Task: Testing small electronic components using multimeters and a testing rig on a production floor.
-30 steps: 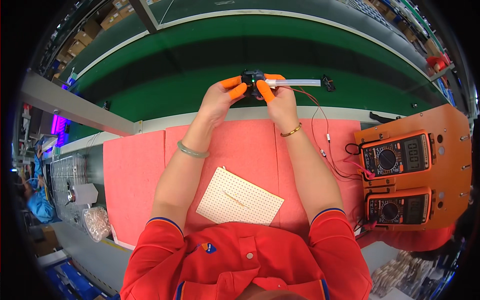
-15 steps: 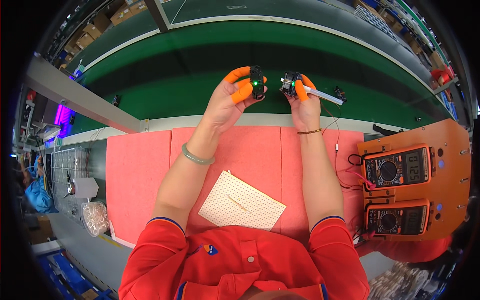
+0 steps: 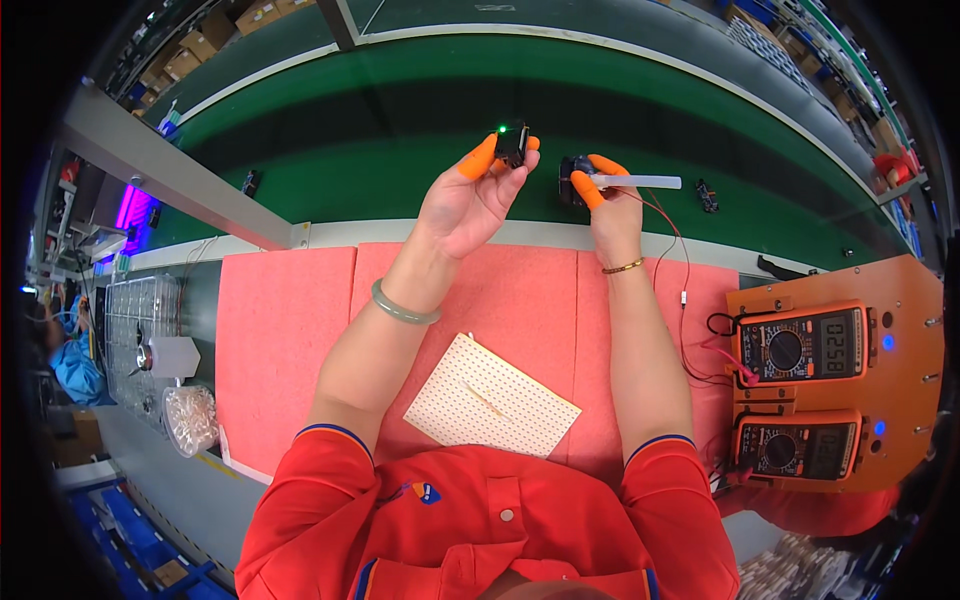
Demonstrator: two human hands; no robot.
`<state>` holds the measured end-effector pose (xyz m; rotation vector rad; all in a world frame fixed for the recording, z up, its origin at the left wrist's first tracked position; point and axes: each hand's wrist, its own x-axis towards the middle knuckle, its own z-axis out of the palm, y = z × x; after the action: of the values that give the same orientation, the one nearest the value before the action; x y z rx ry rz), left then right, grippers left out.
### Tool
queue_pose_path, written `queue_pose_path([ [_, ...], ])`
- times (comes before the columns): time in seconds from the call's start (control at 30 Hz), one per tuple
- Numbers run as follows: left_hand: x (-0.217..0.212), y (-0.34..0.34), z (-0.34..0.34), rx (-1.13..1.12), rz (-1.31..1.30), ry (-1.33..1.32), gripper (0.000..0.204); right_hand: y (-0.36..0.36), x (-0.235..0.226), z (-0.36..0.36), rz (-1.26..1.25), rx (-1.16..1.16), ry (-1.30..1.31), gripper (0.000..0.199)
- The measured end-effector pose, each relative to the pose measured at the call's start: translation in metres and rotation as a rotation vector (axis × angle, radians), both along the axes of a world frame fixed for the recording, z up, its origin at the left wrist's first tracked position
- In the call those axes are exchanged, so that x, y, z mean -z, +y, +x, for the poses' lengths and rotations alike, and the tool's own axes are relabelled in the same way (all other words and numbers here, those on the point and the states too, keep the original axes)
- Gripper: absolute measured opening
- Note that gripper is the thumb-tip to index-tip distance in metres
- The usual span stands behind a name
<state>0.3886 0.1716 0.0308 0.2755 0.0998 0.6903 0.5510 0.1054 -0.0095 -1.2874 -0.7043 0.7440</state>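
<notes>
My left hand (image 3: 478, 195) is raised over the green conveyor belt, its orange-cot fingers closed round a small black electronic module (image 3: 513, 144) with a lit green light. To its right, my right hand (image 3: 608, 195), also in orange finger cots, grips a second dark module (image 3: 574, 182). A translucent white stick (image 3: 638, 182) juts rightward from under those fingers. Thin red and dark wires (image 3: 684, 260) run from the right hand down past a small white connector. The two modules are apart. What the right fingertips press on is partly hidden.
Pink foam mats (image 3: 290, 330) cover the bench, with a dotted cream board (image 3: 492, 400) near me. At right, two orange multimeters (image 3: 800, 345) sit on an orange fixture (image 3: 905, 340). A clear tray (image 3: 135, 310) and bag of small parts (image 3: 190, 420) lie left. More modules (image 3: 707, 196) rest on the belt (image 3: 400, 110).
My left hand has moved slightly up and turned its module so another face shows. The right hand has turned its module too, and the white stick now lies nearly level. The meter readings differ.
</notes>
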Motion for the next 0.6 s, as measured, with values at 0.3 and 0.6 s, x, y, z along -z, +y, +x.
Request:
queue_pose_path([
  [0.3, 0.034, 0.021, 0.023, -0.292, 1.128, 1.394, 0.036, 0.003, 0.008, 0.008, 0.231, -0.043, 0.164, 0.03],
  [0.6, 0.036, 0.005, 0.023, -0.163, 1.003, 0.884, 0.029, -0.003, -0.009, -0.022, 0.215, -0.097, -0.121, 0.034],
])
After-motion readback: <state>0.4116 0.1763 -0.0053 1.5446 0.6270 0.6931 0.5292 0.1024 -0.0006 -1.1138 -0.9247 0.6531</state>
